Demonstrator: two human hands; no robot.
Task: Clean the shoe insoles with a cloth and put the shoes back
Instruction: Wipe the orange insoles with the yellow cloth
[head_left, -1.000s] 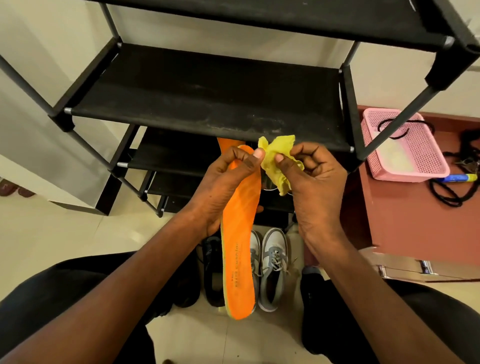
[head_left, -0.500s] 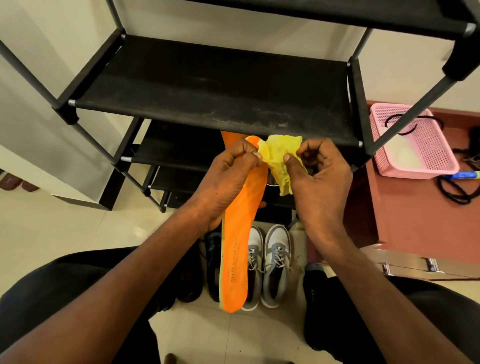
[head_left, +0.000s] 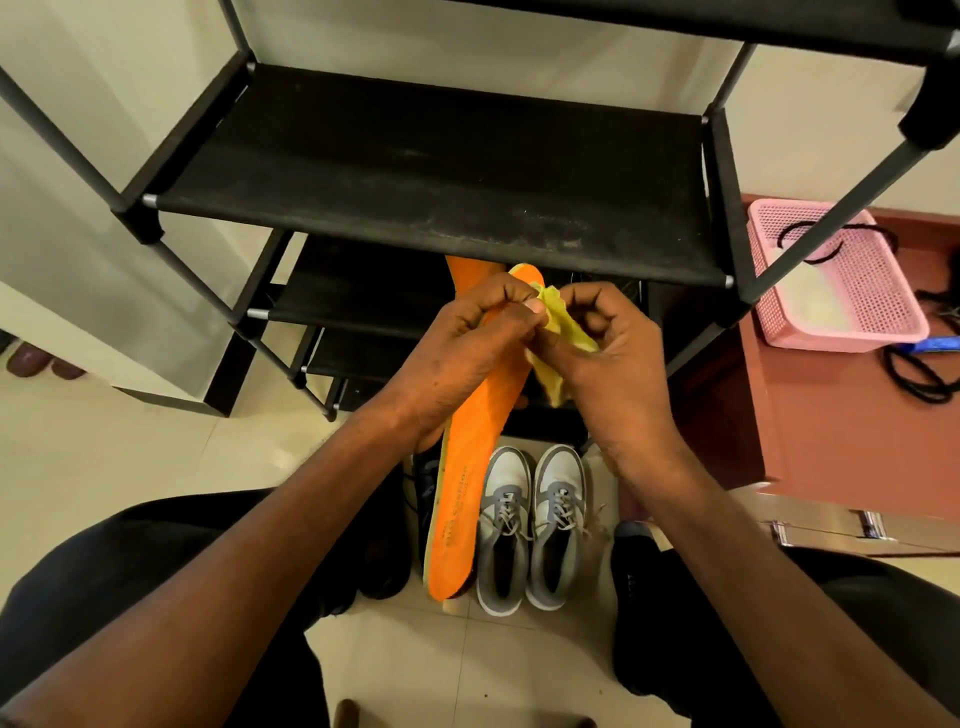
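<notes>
Between both hands (head_left: 524, 353), insole (head_left: 467, 467), cloth (head_left: 563, 332).

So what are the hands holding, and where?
Left hand grips the orange insole near its toe end; right hand pinches the bunched yellow cloth.

I see L hand (head_left: 457, 358) gripping orange insole (head_left: 470, 467) near toe end, thumb pinching yellow cloth (head_left: 563, 332). R hand (head_left: 613, 358) curled on cloth too. Grey shoes (head_left: 530, 525) on floor under insole, by black rack (head_left: 441, 171) front edge. Pink basket (head_left: 841, 275) on red cabinet (head_left: 841, 426), right.
</notes>
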